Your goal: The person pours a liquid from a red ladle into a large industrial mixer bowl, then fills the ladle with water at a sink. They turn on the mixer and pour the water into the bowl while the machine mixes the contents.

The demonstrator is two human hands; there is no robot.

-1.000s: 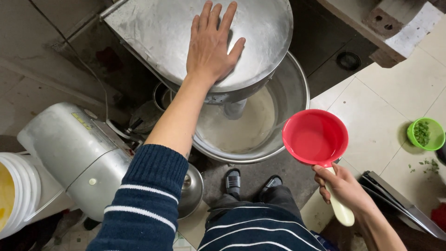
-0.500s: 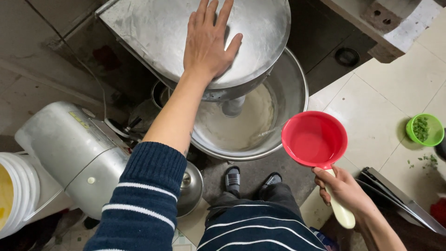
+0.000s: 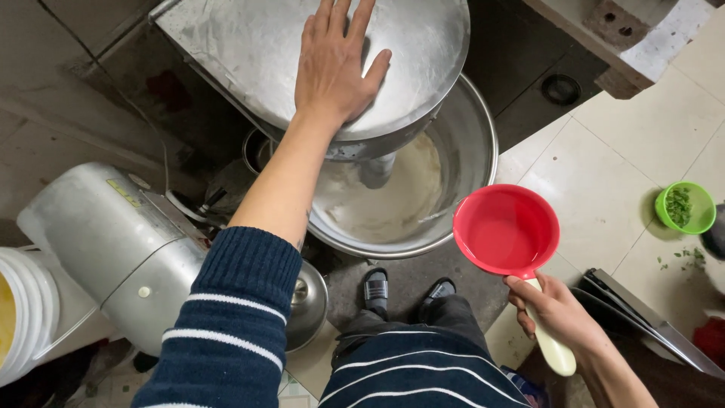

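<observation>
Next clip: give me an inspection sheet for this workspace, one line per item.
Surface: pale tiled floor, green flecks scattered at right.
Job's things: metal lid tilted over a steel basin holding whitish paste; red ladle, inside wet.
Clutter: green bowl of chopped greens; white bucket; grey motor housing.
Grippers: left hand flat on the lid; right hand grips the ladle's pale handle.
Cables: thin dark wire near the motor housing.
Surroundings: dark cabinet front behind; own sandalled feet below.

Two hands [image 3: 336, 72], one red ladle [image 3: 506, 230], one basin [image 3: 468, 143]
</observation>
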